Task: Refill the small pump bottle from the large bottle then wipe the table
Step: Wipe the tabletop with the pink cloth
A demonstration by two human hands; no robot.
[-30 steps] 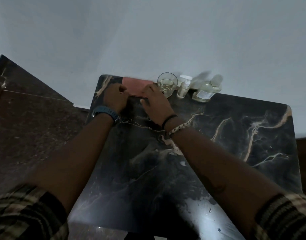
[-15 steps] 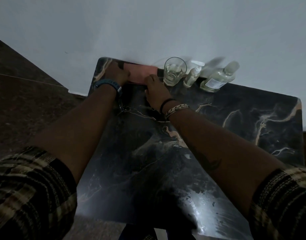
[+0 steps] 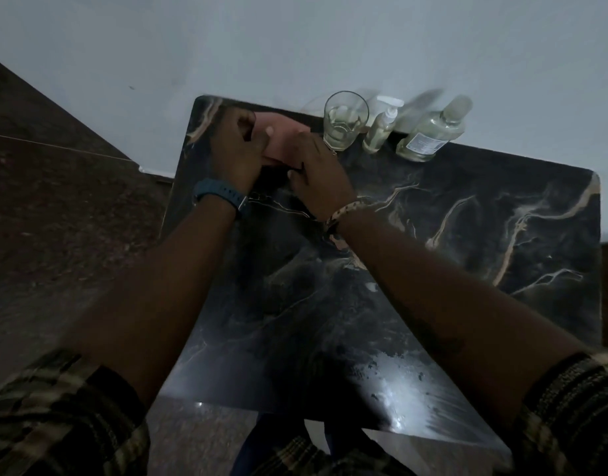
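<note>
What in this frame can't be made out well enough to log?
Head view only:
- Pink cloth: both hands cover most of it, so its full outline is hidden.
- Right hand: its fingertips are tucked out of sight, so its grip is unclear.
- Large bottle: label print too small and blurred to read.
- Small pump bottle: motion blur and dim light hide its fill level.

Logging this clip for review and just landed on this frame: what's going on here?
A person is working a pink cloth at the far left corner of a dark marble table. The left hand grips it with curled fingers, and the right hand pinches its near edge. Along the far edge stand a glass, a small pump bottle and a large bottle, all untouched.
</note>
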